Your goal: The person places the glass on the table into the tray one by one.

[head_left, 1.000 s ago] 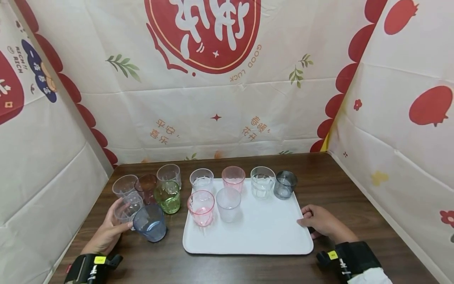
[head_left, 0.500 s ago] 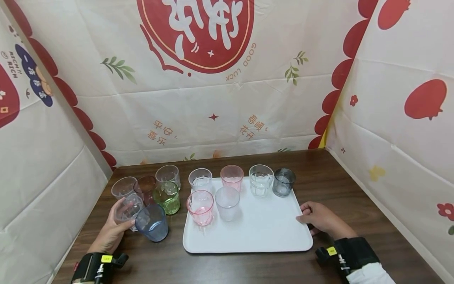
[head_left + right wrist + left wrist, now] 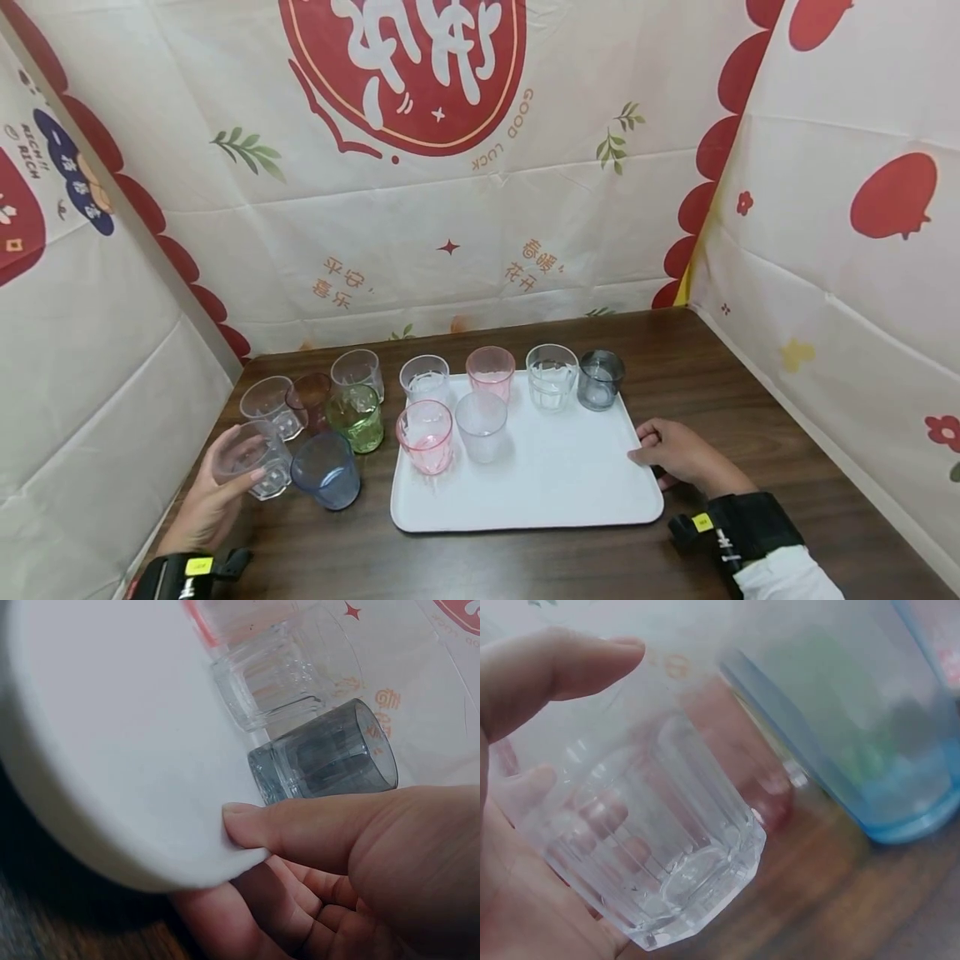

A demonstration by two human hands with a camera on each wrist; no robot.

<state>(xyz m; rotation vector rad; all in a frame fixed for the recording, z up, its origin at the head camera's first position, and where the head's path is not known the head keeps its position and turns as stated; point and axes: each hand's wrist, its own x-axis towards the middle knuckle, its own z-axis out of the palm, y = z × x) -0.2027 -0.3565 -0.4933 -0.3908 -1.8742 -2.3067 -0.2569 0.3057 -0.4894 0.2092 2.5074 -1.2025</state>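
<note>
My left hand [image 3: 206,500] grips a clear faceted glass [image 3: 667,847], thumb on one side and fingers round the other, tilted beside a blue glass [image 3: 326,475]. My right hand [image 3: 678,454] pinches the right edge of a white tray [image 3: 570,492], thumb on top and fingers beneath, as the right wrist view shows. Near that thumb is a grey glass [image 3: 322,754] at the tray's back right corner. Also on the tray are a clear tumbler [image 3: 552,383], a pink glass [image 3: 491,372], a pink-rimmed glass [image 3: 425,442], a frosted glass [image 3: 482,429] and another clear glass [image 3: 425,381].
Left of the tray on the brown wooden table [image 3: 450,571] stand a green glass [image 3: 356,421], a reddish-brown glass [image 3: 311,396] and two more clear glasses, one at the back [image 3: 358,371]. Printed cloth walls [image 3: 412,208] enclose the table at the back and sides.
My left hand has drawn the clear glass leftward and toward me, away from the blue glass and the group behind. My right hand stays on the tray's edge.
</note>
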